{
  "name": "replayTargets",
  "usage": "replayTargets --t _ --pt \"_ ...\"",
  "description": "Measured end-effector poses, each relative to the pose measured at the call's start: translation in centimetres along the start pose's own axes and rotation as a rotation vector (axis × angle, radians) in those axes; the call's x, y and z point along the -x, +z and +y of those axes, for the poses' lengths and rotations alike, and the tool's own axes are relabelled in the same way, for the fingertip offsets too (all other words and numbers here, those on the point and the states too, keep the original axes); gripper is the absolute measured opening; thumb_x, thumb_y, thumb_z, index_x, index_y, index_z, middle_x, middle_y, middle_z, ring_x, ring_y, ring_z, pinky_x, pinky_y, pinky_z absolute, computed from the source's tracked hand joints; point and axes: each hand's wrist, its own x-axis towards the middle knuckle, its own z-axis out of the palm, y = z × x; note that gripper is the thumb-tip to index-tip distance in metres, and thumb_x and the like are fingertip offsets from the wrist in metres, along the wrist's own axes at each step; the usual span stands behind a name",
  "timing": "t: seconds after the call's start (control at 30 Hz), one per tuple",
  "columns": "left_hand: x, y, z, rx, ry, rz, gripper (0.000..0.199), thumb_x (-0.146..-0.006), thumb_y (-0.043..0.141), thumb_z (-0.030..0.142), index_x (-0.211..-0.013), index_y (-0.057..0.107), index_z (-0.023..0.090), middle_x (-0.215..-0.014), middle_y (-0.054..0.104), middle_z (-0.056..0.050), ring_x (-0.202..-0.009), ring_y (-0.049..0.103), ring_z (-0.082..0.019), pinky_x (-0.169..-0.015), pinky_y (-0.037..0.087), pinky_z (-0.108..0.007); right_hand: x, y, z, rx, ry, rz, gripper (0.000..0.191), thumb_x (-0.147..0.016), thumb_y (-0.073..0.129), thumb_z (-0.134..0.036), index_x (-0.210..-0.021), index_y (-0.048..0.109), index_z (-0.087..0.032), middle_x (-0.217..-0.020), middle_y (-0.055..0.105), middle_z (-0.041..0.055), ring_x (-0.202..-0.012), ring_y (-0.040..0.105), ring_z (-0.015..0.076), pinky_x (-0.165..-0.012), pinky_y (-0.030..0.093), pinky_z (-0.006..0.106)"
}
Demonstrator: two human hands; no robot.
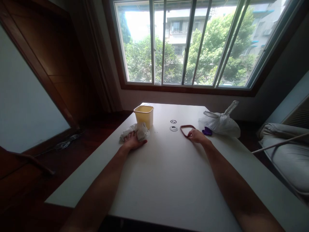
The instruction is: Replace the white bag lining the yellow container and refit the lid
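My left hand (pixel 133 140) lies with spread fingers on a crumpled whitish plastic bag (pixel 143 131), at the left side of the white table (pixel 166 180). Just behind that bag stands a yellow square bin (pixel 147 116), upright with its mouth up. With my right hand (pixel 196 136) I pinch the near edge of a brown rounded-square ring (pixel 187 126), which looks like a bin rim. The ring appears slightly tilted; whether it touches the table I cannot tell. Close to my right wrist is a small purple item (pixel 207 131), bunched up.
A knotted white plastic bag (pixel 223 124) sits at the table's right side, behind the purple item. Two round fittings (pixel 173 128) are set in the tabletop. A padded chair with a metal frame (pixel 287 154) stands at the right, and cables (pixel 66 143) lie on the floor at the left.
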Motion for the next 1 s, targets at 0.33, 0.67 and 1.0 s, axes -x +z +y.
replayTargets --t 0.33,0.67,1.0 --pt "0.4 -3.1 0.3 0.126 0.111 0.268 0.135 -0.060 0.068 0.082 -0.159 0.007 0.013 -0.166 0.012 -0.022 -0.153 0.011 -0.039 -0.123 0.011 -0.051 0.3 -0.3 -1.8 0.067 -0.161 0.215 0.023 -0.082 0.063 -0.013 -0.098 0.078 -0.021 -0.105 0.075 0.0085 -0.088 0.068 0.0187 -0.075 0.047 0.025" --pt "3.3 -1.2 5.5 0.003 0.460 0.376 0.071 -0.092 0.044 0.065 -0.146 0.048 0.020 -0.159 0.036 -0.015 -0.150 0.028 -0.032 -0.124 0.008 -0.054 1.4 2.0 -7.3 -0.035 -0.617 0.130 0.022 -0.081 0.064 -0.006 -0.088 0.078 -0.021 -0.091 0.072 0.0042 -0.080 0.064 0.0157 -0.075 0.046 0.026" --pt "2.9 0.4 6.4 -0.008 0.405 0.287 0.059 -0.096 0.044 0.055 -0.139 0.055 0.018 -0.153 0.046 -0.017 -0.144 0.037 -0.035 -0.118 0.025 -0.058 0.8 1.0 -7.7 -0.254 -0.766 0.129 0.043 -0.077 0.078 -0.035 -0.116 0.072 -0.019 -0.113 0.069 0.0097 -0.099 0.066 0.0222 -0.089 0.052 0.034"
